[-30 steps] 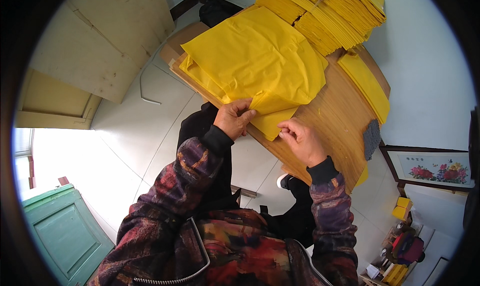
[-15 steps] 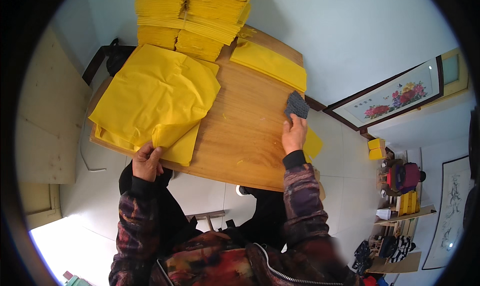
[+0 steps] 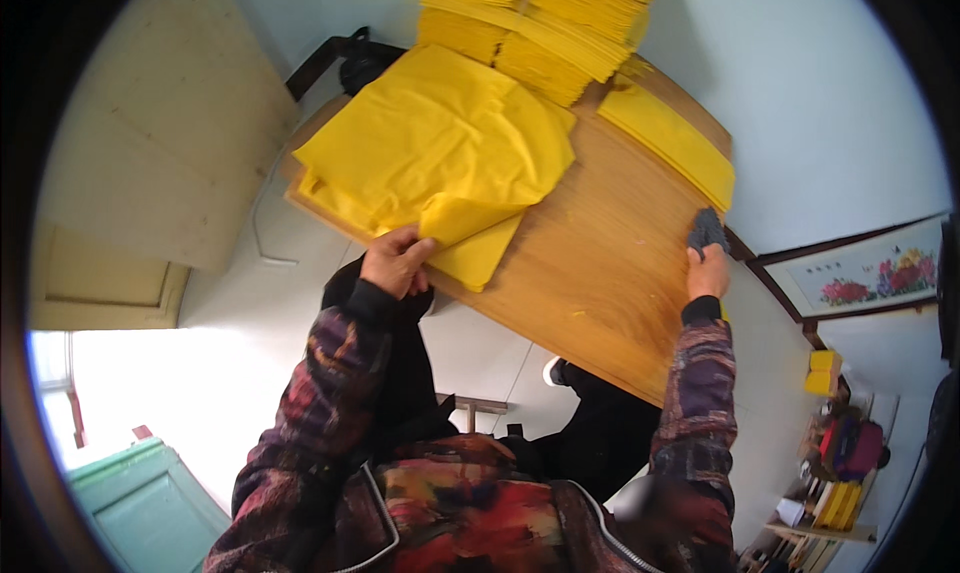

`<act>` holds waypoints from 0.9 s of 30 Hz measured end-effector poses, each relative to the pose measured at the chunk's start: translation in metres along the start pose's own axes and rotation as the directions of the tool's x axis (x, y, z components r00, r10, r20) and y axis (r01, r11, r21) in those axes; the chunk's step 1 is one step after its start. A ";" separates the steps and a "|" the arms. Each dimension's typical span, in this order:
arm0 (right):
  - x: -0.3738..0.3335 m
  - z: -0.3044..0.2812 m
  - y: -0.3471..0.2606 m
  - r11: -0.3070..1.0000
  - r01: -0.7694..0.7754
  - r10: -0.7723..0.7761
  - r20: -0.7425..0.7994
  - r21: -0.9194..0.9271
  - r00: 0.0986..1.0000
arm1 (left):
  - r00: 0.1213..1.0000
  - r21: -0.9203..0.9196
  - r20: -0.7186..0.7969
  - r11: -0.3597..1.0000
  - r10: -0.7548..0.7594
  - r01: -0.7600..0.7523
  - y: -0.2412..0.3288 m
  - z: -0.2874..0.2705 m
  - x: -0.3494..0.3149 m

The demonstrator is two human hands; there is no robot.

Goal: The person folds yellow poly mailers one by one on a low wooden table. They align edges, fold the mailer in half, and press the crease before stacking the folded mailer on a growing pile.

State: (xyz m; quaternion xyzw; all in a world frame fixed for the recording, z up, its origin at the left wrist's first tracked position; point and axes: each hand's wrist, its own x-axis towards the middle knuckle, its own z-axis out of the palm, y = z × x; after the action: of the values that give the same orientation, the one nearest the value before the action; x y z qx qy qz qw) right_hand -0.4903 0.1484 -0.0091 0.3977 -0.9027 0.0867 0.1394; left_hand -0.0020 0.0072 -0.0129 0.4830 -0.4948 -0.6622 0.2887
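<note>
Left grip (image 3: 398,261) pinches the near edge of the yellow sheet (image 3: 440,138) between thumb and fingers, while the right grip (image 3: 708,273) is closed on the grey pad (image 3: 707,231). Sheet and left grip have changed little; the left fingers keep their hold at the same turned-back edge. On the right, fingertips that only reached the pad half a second ago have now closed on it, and it shows narrow and tipped instead of broad-faced. In my judgement, both hands are now engaged, one steadying the fold, the other holding the pad.

Largest is the desk (image 3: 590,248), smooth, brown and wood-grained. Across its left part lies the sheet, thin, limp and softly creased; whether cloth or plastic, I cannot tell. By the left grip, its edge curls over a flatter yellow layer (image 3: 472,261). Beyond it rise the stacks (image 3: 545,23), dense piles of thin yellow layers with ruffled edges. Right of these lies a long, flat yellow strip (image 3: 668,141). Smallest is the pad, at the desk's right edge: dark, rough and seemingly bendable.
</note>
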 end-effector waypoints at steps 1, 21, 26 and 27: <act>0.002 -0.006 -0.004 0.998 -0.010 0.007 0.048 0.064 0.999 | 1.000 -0.019 0.013 1.000 0.005 -0.005 0.000 0.000 0.001; -0.148 -0.070 -0.248 0.410 0.685 -0.778 -0.161 0.602 0.607 | 0.999 -0.138 0.044 0.990 -0.009 0.015 0.005 0.003 -0.002; -0.146 -0.066 -0.249 0.395 0.643 -0.773 -0.141 0.656 0.619 | 0.999 -0.147 0.053 0.989 0.014 -0.006 0.003 0.003 -0.002; -0.143 -0.067 -0.250 0.388 0.628 -0.781 -0.122 0.675 0.613 | 0.998 -0.155 0.057 0.988 0.020 -0.011 0.003 0.003 -0.002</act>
State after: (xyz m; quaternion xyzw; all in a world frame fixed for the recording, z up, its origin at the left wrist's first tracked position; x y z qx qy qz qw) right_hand -0.1999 0.0986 0.0200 0.7719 -0.5605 0.2873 -0.0858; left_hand -0.0038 0.0091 -0.0094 0.4358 -0.4537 -0.7102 0.3159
